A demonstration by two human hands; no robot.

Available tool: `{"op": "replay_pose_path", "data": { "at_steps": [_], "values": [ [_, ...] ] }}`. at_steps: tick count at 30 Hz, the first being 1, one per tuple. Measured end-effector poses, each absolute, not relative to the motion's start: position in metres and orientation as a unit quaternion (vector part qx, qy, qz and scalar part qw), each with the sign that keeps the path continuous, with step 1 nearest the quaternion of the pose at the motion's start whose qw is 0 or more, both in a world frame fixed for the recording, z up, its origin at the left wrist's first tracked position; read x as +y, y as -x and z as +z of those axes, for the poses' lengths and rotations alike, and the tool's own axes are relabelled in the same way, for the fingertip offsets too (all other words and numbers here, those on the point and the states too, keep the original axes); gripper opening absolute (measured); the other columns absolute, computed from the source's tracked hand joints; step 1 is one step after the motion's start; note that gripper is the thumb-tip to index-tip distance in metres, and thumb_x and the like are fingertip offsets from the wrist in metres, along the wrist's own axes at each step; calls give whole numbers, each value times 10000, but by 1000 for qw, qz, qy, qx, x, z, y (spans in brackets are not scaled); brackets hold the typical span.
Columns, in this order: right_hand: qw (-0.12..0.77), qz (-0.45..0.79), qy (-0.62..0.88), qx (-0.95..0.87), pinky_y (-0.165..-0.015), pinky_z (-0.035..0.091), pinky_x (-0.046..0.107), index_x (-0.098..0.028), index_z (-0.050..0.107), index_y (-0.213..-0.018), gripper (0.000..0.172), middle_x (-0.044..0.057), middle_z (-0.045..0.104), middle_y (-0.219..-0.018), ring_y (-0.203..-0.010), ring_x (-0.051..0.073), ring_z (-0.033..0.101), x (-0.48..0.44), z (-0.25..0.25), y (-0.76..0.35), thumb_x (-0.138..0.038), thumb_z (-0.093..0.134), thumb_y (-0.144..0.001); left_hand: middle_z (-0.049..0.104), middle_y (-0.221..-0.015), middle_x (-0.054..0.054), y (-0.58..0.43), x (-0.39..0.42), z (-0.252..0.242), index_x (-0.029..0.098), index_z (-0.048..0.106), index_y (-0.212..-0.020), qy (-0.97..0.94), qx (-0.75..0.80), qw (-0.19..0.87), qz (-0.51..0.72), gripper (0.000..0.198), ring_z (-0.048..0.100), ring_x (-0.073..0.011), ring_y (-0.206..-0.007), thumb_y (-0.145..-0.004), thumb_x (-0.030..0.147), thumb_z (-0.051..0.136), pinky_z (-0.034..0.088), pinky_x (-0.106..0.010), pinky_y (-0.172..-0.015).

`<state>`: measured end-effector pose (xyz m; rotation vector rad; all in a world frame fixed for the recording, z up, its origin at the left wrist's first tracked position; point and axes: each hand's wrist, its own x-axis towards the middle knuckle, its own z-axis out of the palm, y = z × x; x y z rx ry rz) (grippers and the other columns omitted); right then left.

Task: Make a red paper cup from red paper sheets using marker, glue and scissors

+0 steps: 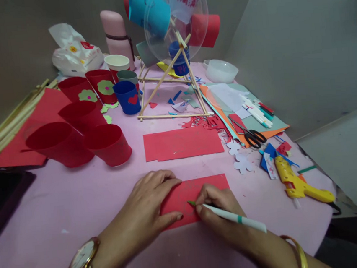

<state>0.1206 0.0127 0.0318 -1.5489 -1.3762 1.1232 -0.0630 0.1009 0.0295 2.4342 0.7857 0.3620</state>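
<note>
A red paper strip [174, 195] lies flat on the pink table in front of me, with faint drawn lines on it. My left hand [155, 201] rests on its left end, fingers stretched out and thumb apart, pressing it down. Pinched in my right hand [215, 206] is a white marker pen [233, 218] with a green band. Its green tip touches the paper near the middle. Just beyond lies a second stack of red paper [182, 144], with small red scraps [204, 123] behind it.
Several red paper cups [108, 147] and a blue cup [127, 99] stand at left. A stick frame [177, 116] carrying a disc and cups rises behind. At right are scissors [250, 135], markers [256, 111], white paper flowers [243, 163] and a yellow glue gun [297, 183].
</note>
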Motion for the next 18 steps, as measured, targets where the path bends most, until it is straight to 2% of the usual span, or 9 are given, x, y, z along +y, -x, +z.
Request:
{"op": "replay_pose_path", "data": {
  "at_steps": [5,10,18],
  "values": [
    [398,448,603,-527,-422,221,224,-233,443,-661,81,-97,357,-479,-418,92,293,12,32,-120,-176,470,-713,523,-1201,-47,63,101,29,251,502,-1213,-906,289,279,133,466,478,-245,-1111,-793,296,699,390,-388,-953],
    [449,442,608,-482,-418,236,219,-231,460,-647,100,-87,385,-485,-433,96,311,10,33,-121,-229,507,-736,528,-1196,-63,65,100,32,234,514,-1206,-914,279,267,122,448,474,-244,-1102,-814,373,679,387,-392,-953],
    [493,399,629,-449,-433,240,208,-216,507,-678,135,-88,384,-500,-462,97,316,7,20,-130,-269,564,-788,562,-1161,-98,64,92,41,165,537,-1202,-934,289,190,91,512,495,-271,-1057,-800,453,669,399,-422,-923]
  ]
}}
